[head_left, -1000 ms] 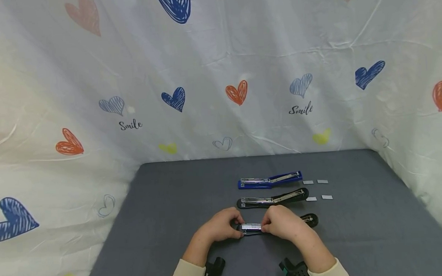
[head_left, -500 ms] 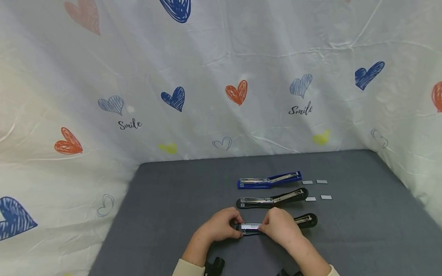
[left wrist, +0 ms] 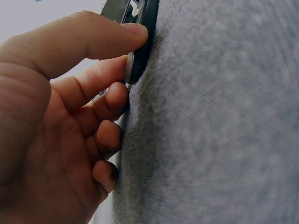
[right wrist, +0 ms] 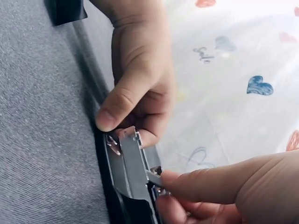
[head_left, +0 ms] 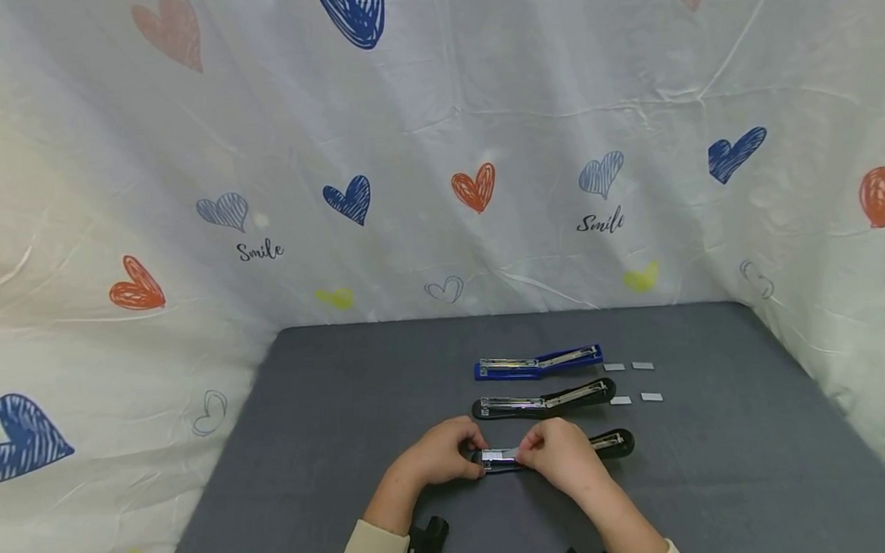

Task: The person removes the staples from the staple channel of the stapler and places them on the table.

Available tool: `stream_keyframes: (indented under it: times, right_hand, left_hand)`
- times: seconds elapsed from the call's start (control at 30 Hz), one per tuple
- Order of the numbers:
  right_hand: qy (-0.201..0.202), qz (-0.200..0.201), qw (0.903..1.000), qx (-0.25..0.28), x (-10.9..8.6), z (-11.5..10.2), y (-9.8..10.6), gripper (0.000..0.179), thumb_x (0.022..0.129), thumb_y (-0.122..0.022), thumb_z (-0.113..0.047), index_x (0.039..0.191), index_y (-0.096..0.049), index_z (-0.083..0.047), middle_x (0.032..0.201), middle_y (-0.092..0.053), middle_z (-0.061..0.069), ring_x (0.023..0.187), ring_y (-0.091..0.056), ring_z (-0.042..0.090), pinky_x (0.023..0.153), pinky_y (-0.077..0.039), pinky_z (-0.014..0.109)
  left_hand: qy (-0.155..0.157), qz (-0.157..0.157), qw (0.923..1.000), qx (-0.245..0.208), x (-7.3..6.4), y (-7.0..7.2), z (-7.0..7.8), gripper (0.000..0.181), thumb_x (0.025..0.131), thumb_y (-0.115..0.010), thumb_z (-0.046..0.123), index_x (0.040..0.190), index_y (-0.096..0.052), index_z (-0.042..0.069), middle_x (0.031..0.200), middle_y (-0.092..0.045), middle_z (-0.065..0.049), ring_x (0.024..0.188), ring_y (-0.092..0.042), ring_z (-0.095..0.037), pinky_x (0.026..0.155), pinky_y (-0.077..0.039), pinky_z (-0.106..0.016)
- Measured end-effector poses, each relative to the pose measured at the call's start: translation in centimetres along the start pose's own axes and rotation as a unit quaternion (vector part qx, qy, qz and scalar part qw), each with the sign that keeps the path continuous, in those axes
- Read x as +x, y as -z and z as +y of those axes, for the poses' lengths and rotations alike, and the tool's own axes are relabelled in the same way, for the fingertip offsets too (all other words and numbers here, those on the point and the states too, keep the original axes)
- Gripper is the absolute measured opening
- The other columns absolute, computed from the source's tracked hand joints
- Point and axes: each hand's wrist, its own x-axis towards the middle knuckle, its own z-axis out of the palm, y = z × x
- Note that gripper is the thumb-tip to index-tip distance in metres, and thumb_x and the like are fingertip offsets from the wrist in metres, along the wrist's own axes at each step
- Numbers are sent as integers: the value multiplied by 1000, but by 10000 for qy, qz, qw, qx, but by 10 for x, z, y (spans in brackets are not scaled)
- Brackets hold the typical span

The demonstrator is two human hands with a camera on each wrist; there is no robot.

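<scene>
An opened black stapler [head_left: 612, 444] lies nearest me on the table in the head view. My left hand [head_left: 444, 450] grips its left end between thumb and forefinger; the left wrist view shows the thumb [left wrist: 135, 35] on its dark edge. Over the stapler's middle, my right hand [head_left: 560, 452] pinches a small grey strip of staples [right wrist: 154, 177] against the metal magazine [right wrist: 133, 168]. How far the strip sits in the magazine is partly hidden by the fingers.
Behind lie another opened black stapler [head_left: 542, 401] and an opened blue stapler [head_left: 540, 363]. Pale staple strips [head_left: 652, 397] lie to their right. A white curtain [head_left: 403, 103] with printed hearts hangs behind the grey table [head_left: 343, 382].
My right hand has shifted slightly left along the stapler, and its wrist has swung, showing more of the stapler's right arm. My left hand keeps its place.
</scene>
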Motion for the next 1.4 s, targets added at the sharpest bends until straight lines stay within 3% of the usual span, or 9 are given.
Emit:
stream_keyframes:
  times: [0.2,0.33,0.5,0.83,1.4]
  right_hand:
    - [-180,1,9973,710,1,2,-3,12,81,-86,-9,87,-75,-8,71,-68,-5,66,-60,11,64,-49,34]
    - [-30,-102,9973,728,1,3,-3,14,83,-84,-7,96,-79,-5,77,-73,-3,71,-65,9,67,-52,34]
    - [229,-27,9973,703,0,3,2,9,84,-83,-6,92,-80,-8,80,-74,-4,73,-67,8,67,-53,32]
    - [144,124,9945,1033,-7,-2,30,9,88,-79,-7,96,-80,-10,89,-74,-2,74,-65,11,64,-51,31]
    - [45,746,9942,779,-31,20,82,18,95,-73,-10,112,-77,-5,99,-74,2,86,-66,16,71,-51,30]
  left_hand:
    - [31,-17,10000,-29,1,0,1,23,75,-90,14,92,-75,21,87,-56,13,79,-50,-7,75,-43,-26]
    - [13,-28,10000,-27,0,1,1,23,76,-90,14,92,-75,20,88,-56,12,79,-50,-8,75,-42,-26]
    - [35,-30,10000,38,0,0,-1,23,76,-89,16,93,-74,21,88,-55,14,80,-50,-7,77,-42,-26]
    - [60,-4,10000,56,0,0,0,24,76,-90,15,93,-74,20,89,-56,13,80,-51,-7,77,-44,-28]
    - [32,-38,10000,-19,-1,0,-2,23,78,-89,15,95,-74,21,90,-56,13,82,-51,-8,78,-44,-29]
